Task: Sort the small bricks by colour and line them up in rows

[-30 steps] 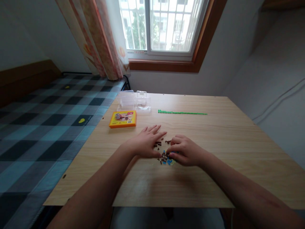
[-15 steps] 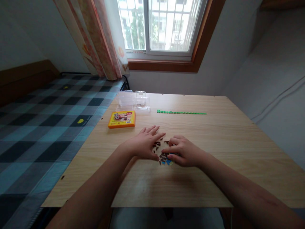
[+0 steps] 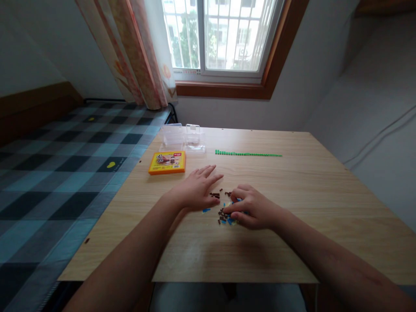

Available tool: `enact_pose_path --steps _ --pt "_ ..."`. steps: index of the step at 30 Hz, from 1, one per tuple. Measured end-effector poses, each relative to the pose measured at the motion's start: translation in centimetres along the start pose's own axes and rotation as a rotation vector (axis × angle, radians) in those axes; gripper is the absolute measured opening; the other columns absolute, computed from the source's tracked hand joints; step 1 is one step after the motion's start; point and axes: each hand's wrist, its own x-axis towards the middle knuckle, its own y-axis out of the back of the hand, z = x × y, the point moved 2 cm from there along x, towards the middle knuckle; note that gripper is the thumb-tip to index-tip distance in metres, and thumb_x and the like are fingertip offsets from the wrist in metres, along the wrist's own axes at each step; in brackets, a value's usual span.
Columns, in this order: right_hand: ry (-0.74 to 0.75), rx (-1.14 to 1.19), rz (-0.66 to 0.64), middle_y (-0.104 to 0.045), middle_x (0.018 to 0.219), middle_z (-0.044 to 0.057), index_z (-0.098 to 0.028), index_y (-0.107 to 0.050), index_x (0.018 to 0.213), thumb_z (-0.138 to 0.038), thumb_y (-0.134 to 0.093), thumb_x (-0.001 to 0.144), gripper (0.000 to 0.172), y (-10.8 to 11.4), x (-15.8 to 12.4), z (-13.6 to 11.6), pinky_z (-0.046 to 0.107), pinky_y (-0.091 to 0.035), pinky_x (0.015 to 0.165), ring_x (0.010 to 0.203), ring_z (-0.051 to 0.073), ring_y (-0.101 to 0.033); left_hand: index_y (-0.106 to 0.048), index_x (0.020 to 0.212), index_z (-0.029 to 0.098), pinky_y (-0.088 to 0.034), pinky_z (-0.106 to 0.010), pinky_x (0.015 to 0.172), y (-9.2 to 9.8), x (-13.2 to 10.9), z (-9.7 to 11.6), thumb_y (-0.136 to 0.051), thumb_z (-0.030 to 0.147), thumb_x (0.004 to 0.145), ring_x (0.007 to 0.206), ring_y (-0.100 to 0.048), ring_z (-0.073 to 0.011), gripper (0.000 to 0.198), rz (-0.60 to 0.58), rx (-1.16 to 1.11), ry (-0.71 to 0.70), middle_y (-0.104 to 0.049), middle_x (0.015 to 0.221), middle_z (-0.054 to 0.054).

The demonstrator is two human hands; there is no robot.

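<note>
right hand [image 3: 251, 209] at small pieces [image 3: 223, 217], left hand [image 3: 194, 190] beside

We spread our left hand [image 3: 198, 190] near a few brown pieces [image 3: 215, 195] on the tabletop [image 3: 292, 195], while our right hand [image 3: 253, 208] bends over a brown-and-blue pile [image 3: 222, 214]; beyond lie a green row [image 3: 248, 154] and a yellow box [image 3: 167, 162]

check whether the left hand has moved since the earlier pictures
Yes: judged against the yellow box, the left hand now sits a little higher in the picture, its fingertips slightly farther left.
</note>
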Motion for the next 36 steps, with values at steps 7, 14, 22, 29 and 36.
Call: enact_pose_path --steps 7,14,22,29,36 --pt "-0.054 -0.134 0.070 -0.059 0.089 0.006 -0.031 -0.073 0.119 -0.043 -0.047 0.101 0.034 -0.4 0.5 -0.3 0.039 -0.035 0.082 0.084 0.022 -0.047 -0.031 0.157 0.028 -0.023 -0.048 0.122 0.4 -0.2 0.2 -0.066 0.062 0.081 0.154 -0.015 -0.0336 0.090 -0.020 -0.019 -0.023 -0.009 0.169 -0.011" --pt "-0.074 -0.024 0.196 -0.059 0.085 0.006 -0.024 -0.078 0.097 -0.044 -0.041 0.102 0.043 0.8 -0.2 0.7 0.038 -0.035 0.078 0.079 0.020 -0.047 -0.024 0.159 0.028 -0.017 -0.053 0.122 -1.0 0.0 1.2 -0.069 0.069 0.073 0.154 -0.012 -0.0360 0.105 -0.064 -0.009 -0.099 -0.007 0.169 -0.014" --pt "-0.054 -0.007 0.080 -0.057 0.090 0.007 -0.028 -0.078 0.102 -0.051 -0.038 0.102 0.047 0.3 -0.1 0.6 0.040 -0.035 0.082 0.083 0.022 -0.048 -0.024 0.159 0.028 -0.017 -0.054 0.122 -1.5 0.1 1.1 -0.069 0.068 0.075 0.154 -0.012 -0.0365 0.103 -0.062 -0.014 -0.114 -0.008 0.168 -0.015" --pt "-0.037 -0.045 0.018 -0.055 0.087 0.007 -0.029 -0.078 0.108 -0.049 -0.040 0.102 0.043 -0.3 0.3 0.1 0.039 -0.035 0.080 0.083 0.022 -0.047 -0.025 0.158 0.029 -0.021 -0.054 0.121 -1.4 0.1 0.3 -0.068 0.064 0.078 0.153 -0.016 -0.0395 0.097 -0.037 -0.009 -0.070 -0.006 0.169 -0.014" --pt "-0.117 -0.055 0.131 -0.060 0.093 0.008 -0.026 -0.076 0.111 -0.042 -0.041 0.103 0.040 0.1 -0.1 1.0 0.040 -0.036 0.084 0.087 0.022 -0.050 -0.030 0.157 0.028 -0.022 -0.051 0.121 -0.6 0.2 0.1 -0.063 0.058 0.085 0.153 -0.017 -0.0351 0.084 -0.028 0.015 -0.045 -0.011 0.169 -0.013"
